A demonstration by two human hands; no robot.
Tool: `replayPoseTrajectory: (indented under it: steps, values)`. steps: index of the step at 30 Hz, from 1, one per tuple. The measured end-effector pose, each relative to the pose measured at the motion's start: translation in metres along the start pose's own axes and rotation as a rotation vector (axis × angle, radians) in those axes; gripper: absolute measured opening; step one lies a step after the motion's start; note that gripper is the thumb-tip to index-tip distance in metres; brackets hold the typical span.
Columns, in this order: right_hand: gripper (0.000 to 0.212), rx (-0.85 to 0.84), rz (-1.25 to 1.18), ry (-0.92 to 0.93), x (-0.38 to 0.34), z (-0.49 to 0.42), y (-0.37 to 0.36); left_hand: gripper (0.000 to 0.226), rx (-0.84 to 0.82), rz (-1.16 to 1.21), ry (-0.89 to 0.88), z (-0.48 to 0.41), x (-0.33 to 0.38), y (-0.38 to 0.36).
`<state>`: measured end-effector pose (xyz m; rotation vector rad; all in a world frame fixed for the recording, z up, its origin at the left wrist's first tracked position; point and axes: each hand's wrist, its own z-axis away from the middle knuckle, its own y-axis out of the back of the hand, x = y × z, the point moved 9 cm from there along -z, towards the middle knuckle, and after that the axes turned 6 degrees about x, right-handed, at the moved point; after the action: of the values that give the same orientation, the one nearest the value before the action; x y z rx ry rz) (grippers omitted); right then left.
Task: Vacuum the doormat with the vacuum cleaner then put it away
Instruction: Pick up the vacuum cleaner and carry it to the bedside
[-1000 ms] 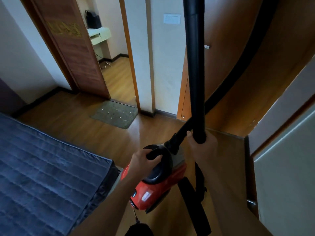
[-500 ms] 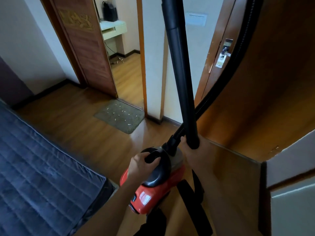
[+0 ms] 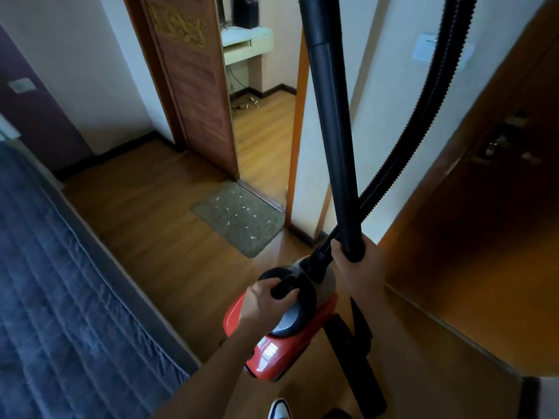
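While the doormat [image 3: 239, 217] lies flecked with pale scraps [image 3: 253, 237] | left hand [image 3: 260, 300] clamps the carry handle [image 3: 284, 287] of the red vacuum cleaner [image 3: 278, 349], near side of the doormat | right hand [image 3: 357, 267] wraps the black wand [image 3: 329, 116], upright, right of the doormat | hose [image 3: 423, 101] arcs overhead.

Blue quilted mattress [image 3: 60, 282], near left. Carved wooden door [image 3: 193, 86], far centre, open. White desk [image 3: 246, 45] beyond it; light switch [image 3: 423, 51], far right wall.
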<state>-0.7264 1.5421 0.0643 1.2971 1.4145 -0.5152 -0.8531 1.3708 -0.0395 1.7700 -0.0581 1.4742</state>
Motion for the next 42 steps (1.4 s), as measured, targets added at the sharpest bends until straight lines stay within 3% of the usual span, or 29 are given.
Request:
replayPoseTrajectory:
  steps: [7, 18, 24, 32, 42]
  values:
    - [0.043, -0.097, -0.051, 0.104, -0.008, -0.069, -0.093, 0.032, 0.113, -0.017, 0.1, -0.083, -0.035, 0.032]
    - [0.012, -0.322, -0.164, 0.2, -0.001, -0.206, -0.28, 0.033, 0.322, -0.006, 0.291, -0.231, -0.085, 0.089]
    - [0.035, -0.46, -0.22, 0.259, -0.004, -0.296, -0.396, 0.052, 0.426, -0.046, 0.383, -0.329, -0.102, 0.122]
    - [0.011, -0.608, -0.278, 0.261, -0.04, -0.355, -0.508, 0.021, 0.606, -0.022, 0.515, -0.407, -0.104, 0.191]
    - [0.035, -0.795, -0.334, 0.266, -0.074, -0.365, -0.652, 0.024, 0.672, 0.012, 0.53, -0.479, -0.16, 0.273]
